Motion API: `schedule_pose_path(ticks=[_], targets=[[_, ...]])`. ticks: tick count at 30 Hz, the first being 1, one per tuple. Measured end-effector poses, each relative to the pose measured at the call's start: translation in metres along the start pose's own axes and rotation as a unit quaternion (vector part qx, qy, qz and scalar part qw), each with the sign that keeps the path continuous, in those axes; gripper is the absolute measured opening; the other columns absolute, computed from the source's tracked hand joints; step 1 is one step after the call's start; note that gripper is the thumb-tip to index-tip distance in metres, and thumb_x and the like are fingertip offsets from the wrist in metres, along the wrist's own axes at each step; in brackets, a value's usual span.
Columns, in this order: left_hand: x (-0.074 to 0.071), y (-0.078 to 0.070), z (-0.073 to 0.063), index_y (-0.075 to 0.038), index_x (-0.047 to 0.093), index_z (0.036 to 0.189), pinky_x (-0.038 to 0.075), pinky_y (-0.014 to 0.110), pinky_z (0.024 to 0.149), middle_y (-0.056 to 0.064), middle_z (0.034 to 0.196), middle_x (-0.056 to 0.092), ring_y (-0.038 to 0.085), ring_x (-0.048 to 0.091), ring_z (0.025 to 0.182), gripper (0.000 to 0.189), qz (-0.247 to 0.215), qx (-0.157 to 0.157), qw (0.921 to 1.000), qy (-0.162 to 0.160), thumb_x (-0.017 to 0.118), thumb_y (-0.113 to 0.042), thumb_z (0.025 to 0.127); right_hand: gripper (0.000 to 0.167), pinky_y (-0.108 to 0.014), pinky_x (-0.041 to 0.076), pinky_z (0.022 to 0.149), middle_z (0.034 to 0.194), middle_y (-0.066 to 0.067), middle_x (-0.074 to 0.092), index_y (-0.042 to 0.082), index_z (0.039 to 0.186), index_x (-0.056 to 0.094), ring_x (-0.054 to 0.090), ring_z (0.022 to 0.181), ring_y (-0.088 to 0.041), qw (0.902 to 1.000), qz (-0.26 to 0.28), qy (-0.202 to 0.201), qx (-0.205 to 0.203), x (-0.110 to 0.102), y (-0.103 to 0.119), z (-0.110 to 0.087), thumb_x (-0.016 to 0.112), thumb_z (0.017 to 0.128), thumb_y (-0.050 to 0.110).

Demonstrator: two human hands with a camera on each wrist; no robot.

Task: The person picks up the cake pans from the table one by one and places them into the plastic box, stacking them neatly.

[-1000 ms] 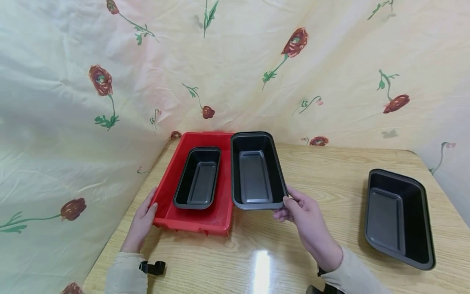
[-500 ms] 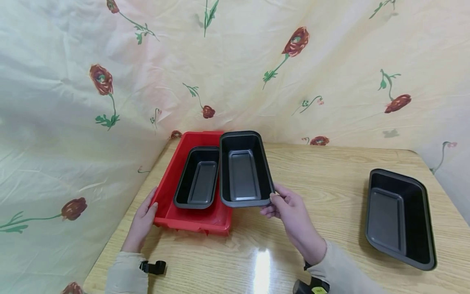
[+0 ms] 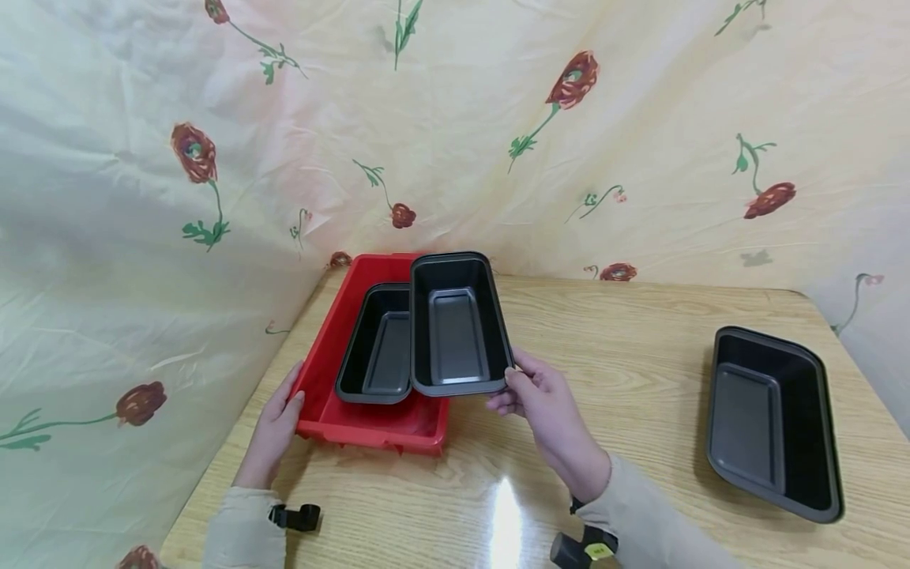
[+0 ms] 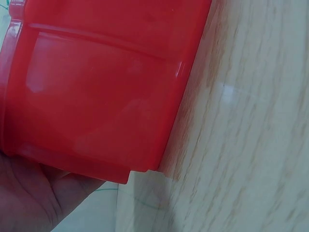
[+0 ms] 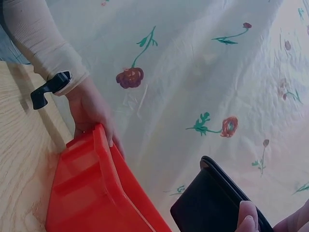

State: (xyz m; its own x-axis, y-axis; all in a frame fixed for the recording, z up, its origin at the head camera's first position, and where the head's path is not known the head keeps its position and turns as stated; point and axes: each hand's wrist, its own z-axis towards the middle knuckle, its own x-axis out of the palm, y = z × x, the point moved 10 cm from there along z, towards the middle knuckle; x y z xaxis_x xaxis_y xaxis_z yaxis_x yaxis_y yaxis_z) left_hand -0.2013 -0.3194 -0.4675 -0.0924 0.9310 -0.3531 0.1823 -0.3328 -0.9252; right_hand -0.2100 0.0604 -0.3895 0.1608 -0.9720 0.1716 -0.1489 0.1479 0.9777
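My left hand [image 3: 273,431] grips the left rim of a red plastic bin [image 3: 344,417] near its front corner; the thumb lies over the edge. Inside the bin rests a dark loaf pan [image 3: 377,363]. A second dark loaf pan [image 3: 455,332] is held above the bin's right side, partly covering the first one. My right hand [image 3: 550,419] pinches this second pan by its front right corner, thumb on the rim. Seen from the right wrist, the raised pan [image 5: 207,203] is tilted beside the bin wall [image 5: 82,188]. The left wrist view shows mostly the bin's outer wall [image 4: 96,101].
A third dark loaf pan [image 3: 746,427] sits on the right part of the wooden table [image 3: 604,348]. Flower-patterned cloth [image 3: 462,142] hangs behind the table and along its left side. Black straps with small devices are on both wrists.
The right hand has moved leftward with its loaf pan, from beside the bin to over it, and now overlaps the pan inside. The left hand stays on the rim.
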Motion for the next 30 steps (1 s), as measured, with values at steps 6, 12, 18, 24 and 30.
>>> schedule_pose_path(ticks=[6, 12, 18, 24, 30], targets=[[0.0, 0.0, 0.001, -0.032, 0.018, 0.157, 0.044, 0.039, 0.098, 0.009, 0.159, 0.021, 0.034, 0.03, 0.137, 0.055, -0.002, 0.002, 1.0, 0.0, 0.037, -0.024, 0.106, 0.046, -0.027, 0.055, 0.07, 0.106, -0.026, 0.064, -0.002, 0.147, 0.038, 0.067, 0.068, -0.016, 1.0, 0.009, -0.002, 0.004, 0.009, -0.004, 0.005, 0.041, 0.102, 0.002], [0.0, -0.001, 0.0, -0.027, 0.018, 0.157, 0.044, 0.039, 0.098, 0.011, 0.159, 0.022, 0.036, 0.031, 0.136, 0.055, -0.003, 0.005, 1.0, -0.001, 0.037, -0.023, 0.106, 0.043, -0.026, 0.054, 0.068, 0.112, -0.031, 0.063, 0.0, 0.144, 0.045, 0.067, 0.068, -0.016, 0.9998, 0.016, 0.009, 0.0, 0.02, -0.006, 0.01, 0.039, 0.102, 0.003], [-0.001, -0.001, 0.001, -0.028, 0.018, 0.157, 0.042, 0.042, 0.1, 0.011, 0.159, 0.022, 0.035, 0.031, 0.136, 0.054, -0.006, 0.006, 1.0, -0.001, 0.036, -0.023, 0.106, 0.042, -0.026, 0.054, 0.066, 0.106, -0.028, 0.067, 0.001, 0.142, 0.048, 0.068, 0.066, -0.017, 0.9998, 0.019, 0.007, -0.002, 0.03, -0.007, 0.015, 0.039, 0.101, 0.002], [0.0, -0.003, 0.0, -0.027, 0.017, 0.157, 0.04, 0.045, 0.102, 0.01, 0.159, 0.02, 0.034, 0.03, 0.136, 0.054, -0.012, 0.009, 0.9999, 0.003, 0.035, -0.021, 0.107, 0.042, -0.026, 0.055, 0.065, 0.104, -0.026, 0.068, 0.001, 0.141, 0.049, 0.068, 0.064, -0.018, 0.9996, 0.03, -0.002, 0.001, 0.04, -0.011, 0.019, 0.04, 0.1, 0.001], [0.001, -0.003, 0.0, -0.032, 0.017, 0.157, 0.039, 0.04, 0.103, 0.01, 0.16, 0.02, 0.033, 0.03, 0.137, 0.054, -0.007, 0.009, 0.9999, 0.007, 0.034, -0.021, 0.107, 0.043, -0.025, 0.055, 0.065, 0.112, -0.03, 0.064, 0.0, 0.142, 0.047, 0.068, 0.064, -0.017, 0.9993, 0.034, 0.013, 0.004, 0.054, -0.015, 0.022, 0.04, 0.1, 0.001]])
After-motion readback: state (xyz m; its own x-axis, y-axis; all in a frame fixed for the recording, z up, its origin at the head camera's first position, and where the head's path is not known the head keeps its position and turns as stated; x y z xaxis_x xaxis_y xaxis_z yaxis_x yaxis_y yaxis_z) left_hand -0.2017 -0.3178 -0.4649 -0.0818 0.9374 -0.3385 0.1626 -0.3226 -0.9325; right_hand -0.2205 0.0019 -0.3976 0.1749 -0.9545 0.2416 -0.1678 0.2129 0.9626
